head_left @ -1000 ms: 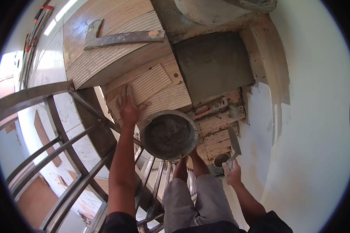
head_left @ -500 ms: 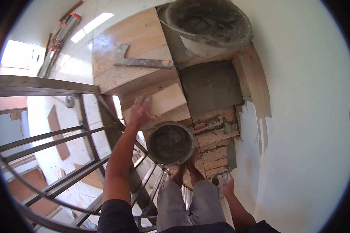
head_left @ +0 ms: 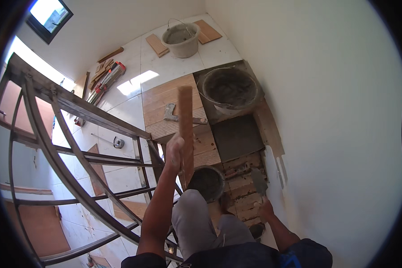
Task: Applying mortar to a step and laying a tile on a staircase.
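My left hand (head_left: 176, 151) is closed round a wood-look tile strip (head_left: 186, 120), held up on edge above the stair. In my right hand (head_left: 265, 210), low on the right by the wall, is a pointing trowel with a grey blade (head_left: 258, 181). A small bucket of grey mortar (head_left: 204, 184) stands by my legs, partly hidden by my knee. Beyond the trowel lies a smooth grey mortar bed (head_left: 237, 139) on a step. A metal square (head_left: 170, 112) rests on the tiled step, partly behind the raised strip. Another mortar-stained tool (head_left: 237, 171) lies on the lower step.
A large mortar tub (head_left: 230, 89) sits on the upper step by the wall. Metal railing (head_left: 89, 156) runs along my left. On the white floor are a tape measure (head_left: 118, 142), a tile cutter (head_left: 106, 83) and a second bucket (head_left: 182, 40) between tile pieces.
My left hand has lifted the tile strip off the step and turned it on edge. My right hand has raised the trowel from low beside my leg. The view has tilted up toward the far floor.
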A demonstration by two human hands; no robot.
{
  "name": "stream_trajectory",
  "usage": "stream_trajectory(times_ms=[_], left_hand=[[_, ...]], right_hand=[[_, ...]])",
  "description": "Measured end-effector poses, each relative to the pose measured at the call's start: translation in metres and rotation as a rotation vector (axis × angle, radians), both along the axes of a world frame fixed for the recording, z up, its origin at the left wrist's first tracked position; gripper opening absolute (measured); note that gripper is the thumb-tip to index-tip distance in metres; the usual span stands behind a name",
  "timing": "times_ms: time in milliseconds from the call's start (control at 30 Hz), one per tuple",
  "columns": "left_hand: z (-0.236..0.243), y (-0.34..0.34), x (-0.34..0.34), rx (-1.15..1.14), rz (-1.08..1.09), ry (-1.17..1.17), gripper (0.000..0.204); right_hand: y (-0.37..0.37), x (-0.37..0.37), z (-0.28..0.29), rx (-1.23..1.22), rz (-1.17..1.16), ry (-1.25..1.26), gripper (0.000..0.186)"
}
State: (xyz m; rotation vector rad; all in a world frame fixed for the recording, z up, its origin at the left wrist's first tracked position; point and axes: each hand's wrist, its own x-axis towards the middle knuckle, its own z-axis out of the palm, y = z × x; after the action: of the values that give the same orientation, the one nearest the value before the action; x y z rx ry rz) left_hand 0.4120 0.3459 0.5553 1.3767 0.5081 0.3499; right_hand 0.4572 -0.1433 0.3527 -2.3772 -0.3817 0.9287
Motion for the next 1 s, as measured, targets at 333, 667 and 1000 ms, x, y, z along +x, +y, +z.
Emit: stream_trajectory(times_ms=[333, 667, 1000], left_hand=[[0.103, -0.033, 0.084, -0.697, 0.213, -0.372, 0.078], [-0.055, 0.001, 0.170, -0.986, 0.356, -0.056, 0.085], [-0.054, 0.033, 0.236, -1.015, 0.466, 0.052, 0.081]], right_hand=[[0.159, 0.172, 0.182, 0.009, 0.085, -0.409, 0.056], [0.331, 0.307, 0.213, -0.401, 0.529, -0.710, 0.020], [0.425, 0.356, 0.168, -0.598, 0.736, -0.670, 0.013]])
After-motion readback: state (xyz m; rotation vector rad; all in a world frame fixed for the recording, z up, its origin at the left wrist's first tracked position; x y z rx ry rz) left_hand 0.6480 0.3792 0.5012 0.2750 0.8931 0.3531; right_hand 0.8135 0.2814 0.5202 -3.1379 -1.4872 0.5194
